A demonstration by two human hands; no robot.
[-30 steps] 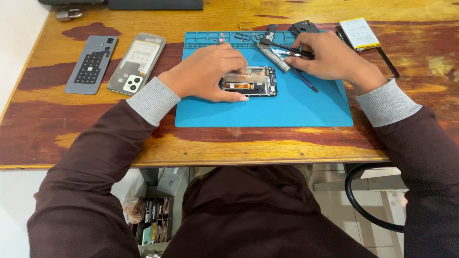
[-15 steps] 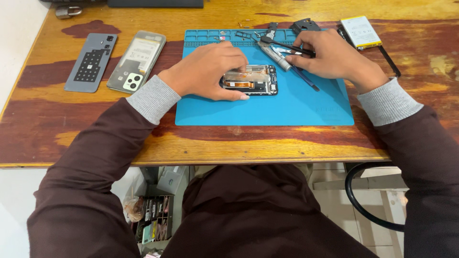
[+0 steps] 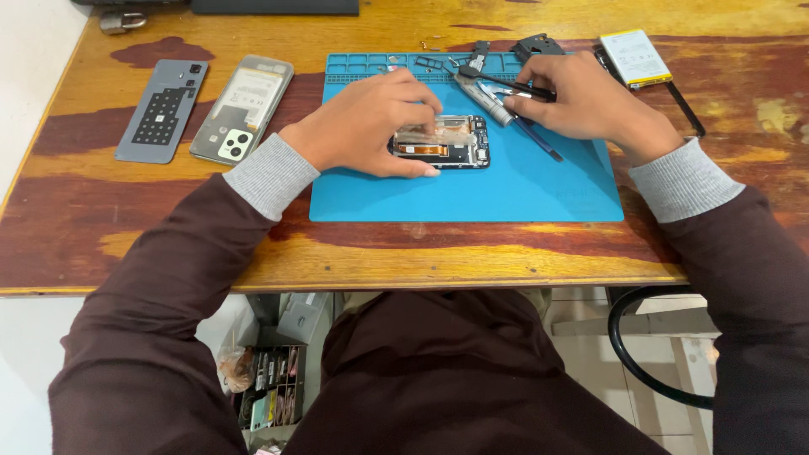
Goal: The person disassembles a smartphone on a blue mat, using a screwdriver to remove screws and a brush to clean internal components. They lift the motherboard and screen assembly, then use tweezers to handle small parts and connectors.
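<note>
Head view: an opened smartphone [image 3: 442, 141] lies flat near the middle of a blue repair mat [image 3: 506, 190] on a worn wooden table [image 3: 168, 227], its back removed so that the boards and an orange flex cable show. The left hand [image 3: 362, 126] rests on the phone's left end — the thumb lies along the near edge, the fingers curl down onto the top face and pin it to the mat. The right hand [image 3: 590, 105] sits just to the right and beyond the phone, its fingers closed around slim black tweezers [image 3: 506, 84] whose tips point left towards the mat's tray row. A grey screwdriver [image 3: 489, 99] and a blue-handled tool [image 3: 539, 143] lie on the mat under that hand.

Off the mat, to the left, a grey back cover [image 3: 160, 109] and a second phone body with a pale battery [image 3: 243, 108] lie side by side; a yellow-edged battery [image 3: 634, 57] lies at the far right, near a black cable [image 3: 674, 101].

The phone looks light, thin and stiff, but fragile with its insides bare. It is probably best held by the frame edges or pressed at the corners, keeping off the flex cable and connectors.
</note>
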